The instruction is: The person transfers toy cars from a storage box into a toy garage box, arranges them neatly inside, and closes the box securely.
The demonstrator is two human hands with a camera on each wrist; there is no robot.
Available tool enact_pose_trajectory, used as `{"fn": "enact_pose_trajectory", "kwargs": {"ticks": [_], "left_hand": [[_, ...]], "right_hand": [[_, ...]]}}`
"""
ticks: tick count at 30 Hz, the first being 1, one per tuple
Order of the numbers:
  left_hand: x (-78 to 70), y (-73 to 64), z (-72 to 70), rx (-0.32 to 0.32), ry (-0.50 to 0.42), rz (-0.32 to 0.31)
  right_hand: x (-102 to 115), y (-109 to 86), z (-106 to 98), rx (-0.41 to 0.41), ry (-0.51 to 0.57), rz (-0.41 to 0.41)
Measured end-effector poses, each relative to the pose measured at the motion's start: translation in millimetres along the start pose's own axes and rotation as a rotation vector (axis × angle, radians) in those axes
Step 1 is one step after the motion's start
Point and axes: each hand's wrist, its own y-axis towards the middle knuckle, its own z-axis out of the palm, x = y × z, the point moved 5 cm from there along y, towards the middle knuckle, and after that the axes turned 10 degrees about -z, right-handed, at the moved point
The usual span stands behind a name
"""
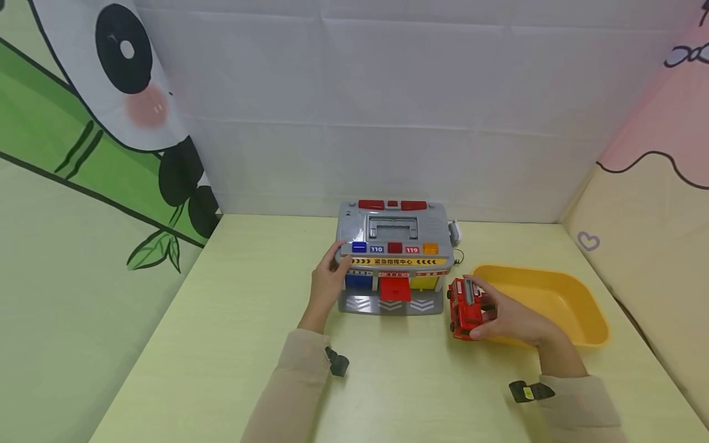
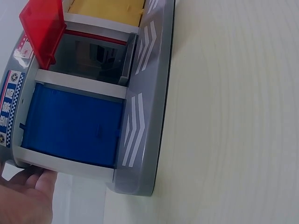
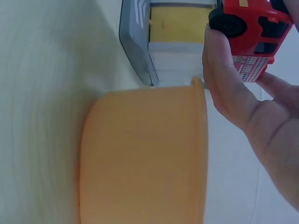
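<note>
A grey toy rescue garage (image 1: 394, 261) stands on the table with several coloured buttons on its roof. Its red door (image 2: 42, 32) is swung up, while the blue door (image 2: 72, 126) and the yellow door (image 3: 180, 24) are down. My left hand (image 1: 325, 286) grips the garage's left side, thumb at the front; part of its fingers is hidden behind the side in the left wrist view. In my right hand (image 1: 512, 315), a red toy fire truck (image 1: 464, 311) is held between thumb and fingers, just right of the garage's front ramp (image 1: 370, 306).
A yellow plastic tub (image 1: 559, 295) sits to the right, partly behind my right hand and forearm. On the garage's right side hangs a small grey-white piece (image 1: 455, 233) with a dark coiled cord (image 1: 459, 256). A white cloth backdrop (image 1: 360, 111) closes off the far table edge.
</note>
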Motion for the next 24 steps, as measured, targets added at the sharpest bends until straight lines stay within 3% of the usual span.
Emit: {"fn": "enact_pose_trajectory", "kwargs": {"ticks": [15,24], "left_hand": [[1.7,1.8,0.5,0.0,0.007,0.004],[2.2,2.7,0.7,0.001,0.008,0.006]], "right_hand": [[-5,19.5,29,0.028,0.045,0.064],[-9,29.1,40,0.018,-0.019,0.085]]}}
